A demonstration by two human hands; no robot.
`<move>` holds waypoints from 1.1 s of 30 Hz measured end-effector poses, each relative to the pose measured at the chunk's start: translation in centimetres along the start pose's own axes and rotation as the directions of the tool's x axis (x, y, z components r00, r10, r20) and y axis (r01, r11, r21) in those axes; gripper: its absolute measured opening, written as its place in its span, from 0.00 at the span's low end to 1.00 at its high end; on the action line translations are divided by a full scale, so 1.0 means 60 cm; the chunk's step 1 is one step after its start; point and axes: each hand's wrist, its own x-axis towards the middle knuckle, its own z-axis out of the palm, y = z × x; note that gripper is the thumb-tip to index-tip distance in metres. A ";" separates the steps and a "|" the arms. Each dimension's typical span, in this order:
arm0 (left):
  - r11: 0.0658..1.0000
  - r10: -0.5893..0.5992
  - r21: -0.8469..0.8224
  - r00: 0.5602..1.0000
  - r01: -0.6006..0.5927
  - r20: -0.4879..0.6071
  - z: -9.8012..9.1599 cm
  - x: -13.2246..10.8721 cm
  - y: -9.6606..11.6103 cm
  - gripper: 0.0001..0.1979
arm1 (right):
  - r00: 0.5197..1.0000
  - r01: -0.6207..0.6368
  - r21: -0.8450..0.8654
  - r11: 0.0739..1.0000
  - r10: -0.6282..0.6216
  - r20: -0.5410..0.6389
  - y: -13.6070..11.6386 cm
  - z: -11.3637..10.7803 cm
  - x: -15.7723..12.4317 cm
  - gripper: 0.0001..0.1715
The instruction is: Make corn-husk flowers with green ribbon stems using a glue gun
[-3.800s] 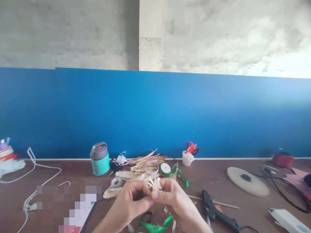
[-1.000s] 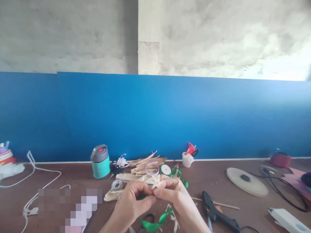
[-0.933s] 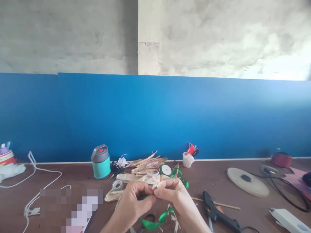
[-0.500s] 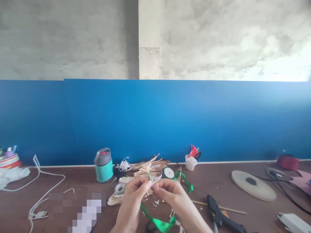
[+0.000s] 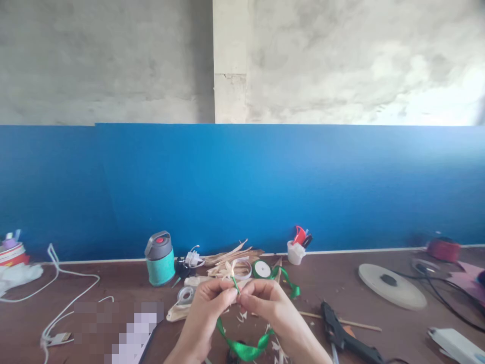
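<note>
My left hand (image 5: pixel 207 308) and my right hand (image 5: pixel 271 308) meet low in the middle of the view, both pinched on a small pale husk flower (image 5: pixel 229 268) on a thin green stem. The flower stands upright above my fingertips. A green ribbon (image 5: pixel 244 349) hangs from the pinch and loops down between my wrists. Behind my hands lie a pile of dried husk strips (image 5: pixel 227 255), a green ribbon spool (image 5: pixel 262 269) and a clear tape roll (image 5: pixel 185 294).
On the brown table (image 5: pixel 113 283) stand a teal flask (image 5: pixel 159 259), a white cup with pens (image 5: pixel 294 251), a black glue gun (image 5: pixel 341 336), a wooden skewer (image 5: pixel 341 321), a round white disc (image 5: pixel 392 285), black cables at right and a white cable (image 5: pixel 68 303) at left. A blue wall panel backs the table.
The husk flower has come up from between my fingers and now stands on its green stem above them. My hands have shifted slightly, still pinched together, and the ribbon loop hangs lower.
</note>
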 end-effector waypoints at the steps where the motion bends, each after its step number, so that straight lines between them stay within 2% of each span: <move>1: 1.000 0.010 0.016 1.000 -0.010 0.001 0.000 0.000 0.000 0.09 | 1.000 0.004 0.000 1.000 -0.004 -0.002 0.000 0.000 0.000 0.18; 10: 0.999 0.032 -0.014 0.998 -0.033 -0.061 -0.010 0.007 -0.027 0.10 | 1.000 0.018 0.008 1.000 -0.018 0.005 -0.002 -0.003 0.002 0.17; 15: 1.000 0.008 -0.021 0.999 -0.009 -0.034 -0.010 0.006 -0.030 0.10 | 0.993 0.064 0.019 0.998 -0.062 -0.104 -0.006 0.001 0.001 0.16; 19: 1.000 -0.007 -0.027 1.000 0.006 -0.022 -0.011 0.006 -0.036 0.11 | 0.985 0.104 0.061 0.993 -0.094 -0.142 -0.005 0.003 -0.001 0.13; 23: 1.000 0.002 0.030 1.000 -0.002 0.000 -0.009 0.004 -0.037 0.11 | 0.992 0.079 0.083 0.993 -0.070 -0.107 -0.008 0.003 -0.001 0.12; 33: 0.976 -0.030 0.215 1.000 0.028 0.006 -0.006 0.005 -0.036 0.09 | 0.993 0.092 0.080 0.992 -0.086 -0.075 -0.012 0.006 -0.003 0.17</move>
